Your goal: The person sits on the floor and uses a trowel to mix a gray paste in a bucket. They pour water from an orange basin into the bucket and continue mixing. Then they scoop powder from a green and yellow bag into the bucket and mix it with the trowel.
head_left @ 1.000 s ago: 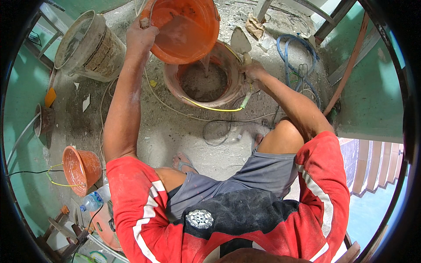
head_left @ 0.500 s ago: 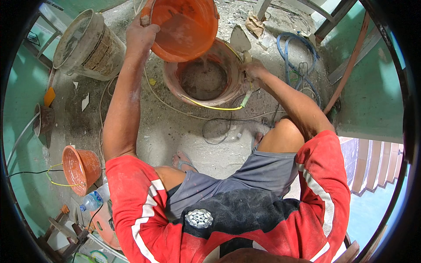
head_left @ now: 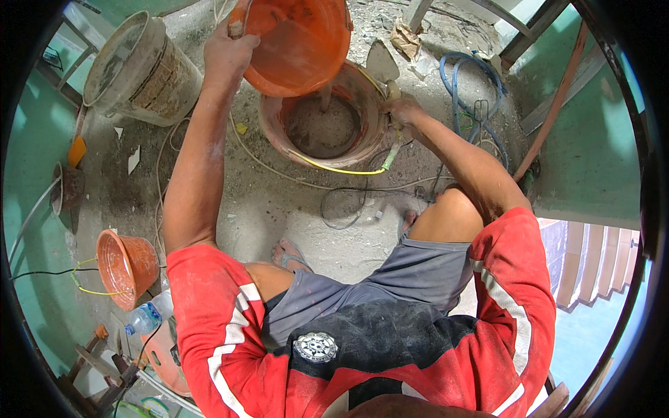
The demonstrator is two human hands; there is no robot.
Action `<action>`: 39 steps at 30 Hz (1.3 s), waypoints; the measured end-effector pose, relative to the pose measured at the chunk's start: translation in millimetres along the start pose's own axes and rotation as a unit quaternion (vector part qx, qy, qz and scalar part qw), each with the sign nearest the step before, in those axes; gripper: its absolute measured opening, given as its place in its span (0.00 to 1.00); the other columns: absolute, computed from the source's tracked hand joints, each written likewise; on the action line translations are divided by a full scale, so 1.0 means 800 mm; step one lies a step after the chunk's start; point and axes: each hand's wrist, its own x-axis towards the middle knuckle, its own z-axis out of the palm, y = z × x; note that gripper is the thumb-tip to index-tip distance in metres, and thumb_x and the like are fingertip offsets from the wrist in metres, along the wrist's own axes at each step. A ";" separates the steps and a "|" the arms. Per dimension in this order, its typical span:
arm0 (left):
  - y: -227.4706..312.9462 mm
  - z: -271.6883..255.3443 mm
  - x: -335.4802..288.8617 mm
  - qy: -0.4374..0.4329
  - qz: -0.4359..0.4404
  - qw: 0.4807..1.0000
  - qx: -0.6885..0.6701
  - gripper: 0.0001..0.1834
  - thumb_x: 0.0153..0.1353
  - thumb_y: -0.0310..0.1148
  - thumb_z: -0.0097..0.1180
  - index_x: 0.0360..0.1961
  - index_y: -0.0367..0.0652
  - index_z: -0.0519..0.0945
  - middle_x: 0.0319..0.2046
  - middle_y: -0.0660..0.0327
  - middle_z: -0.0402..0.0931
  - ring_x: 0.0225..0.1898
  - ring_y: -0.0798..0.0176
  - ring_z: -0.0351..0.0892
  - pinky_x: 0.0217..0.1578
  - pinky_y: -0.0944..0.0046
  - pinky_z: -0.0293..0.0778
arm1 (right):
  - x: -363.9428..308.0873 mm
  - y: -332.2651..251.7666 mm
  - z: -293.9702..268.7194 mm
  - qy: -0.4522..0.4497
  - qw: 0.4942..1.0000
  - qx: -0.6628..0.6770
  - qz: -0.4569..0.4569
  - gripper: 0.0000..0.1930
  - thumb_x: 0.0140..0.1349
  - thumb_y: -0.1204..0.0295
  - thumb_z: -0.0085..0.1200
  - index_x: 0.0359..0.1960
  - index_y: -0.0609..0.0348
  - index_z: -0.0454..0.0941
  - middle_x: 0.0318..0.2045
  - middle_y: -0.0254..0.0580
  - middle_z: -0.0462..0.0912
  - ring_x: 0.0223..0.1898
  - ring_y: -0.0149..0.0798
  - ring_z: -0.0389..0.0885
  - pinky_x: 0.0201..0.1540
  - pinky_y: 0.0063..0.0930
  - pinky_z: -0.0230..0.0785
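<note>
Pouring liq. (head_left: 289,54) | L hand (head_left: 232,54): orng bucket (head_left: 336,35) | lower bucket (head_left: 272,129): brn slurry (head_left: 324,129)

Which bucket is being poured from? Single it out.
The large orange bucket in the left hand: liquid falls from its rim into the wide bucket below. The smaller orange bucket and whitish bucket pour nothing.

And the raised orange bucket (head_left: 322,31), cropped at the top edge, blocks some of the lower bucket (head_left: 274,132), while a red sleeve (head_left: 205,279) partly hides a bottle (head_left: 145,318)!
</note>
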 end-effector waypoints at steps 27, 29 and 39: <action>0.005 0.019 0.008 -0.016 0.003 1.000 -0.022 0.24 0.53 0.25 0.61 0.53 0.35 0.76 0.40 0.58 0.82 0.39 0.65 0.80 0.42 0.64 0.75 | 0.020 0.025 0.002 -0.008 0.998 0.059 -0.021 0.16 0.57 0.64 0.58 0.38 0.68 0.84 0.34 0.50 0.85 0.33 0.39 0.84 0.40 0.35 0.77; 0.007 0.015 0.004 0.000 -0.013 1.000 -0.013 0.24 0.53 0.25 0.61 0.53 0.34 0.76 0.39 0.58 0.81 0.37 0.65 0.80 0.41 0.64 0.75 | 0.009 0.009 -0.003 -0.025 0.998 0.001 -0.057 0.17 0.59 0.61 0.57 0.38 0.66 0.84 0.34 0.52 0.84 0.34 0.41 0.84 0.42 0.35 0.76; 0.001 0.005 0.008 0.016 -0.040 0.996 -0.084 0.22 0.51 0.23 0.62 0.50 0.32 0.76 0.38 0.55 0.81 0.35 0.61 0.81 0.38 0.63 0.77 | 0.018 0.026 -0.001 -0.006 0.980 -0.149 -0.130 0.17 0.61 0.56 0.51 0.41 0.52 0.85 0.42 0.48 0.84 0.44 0.47 0.82 0.47 0.40 0.71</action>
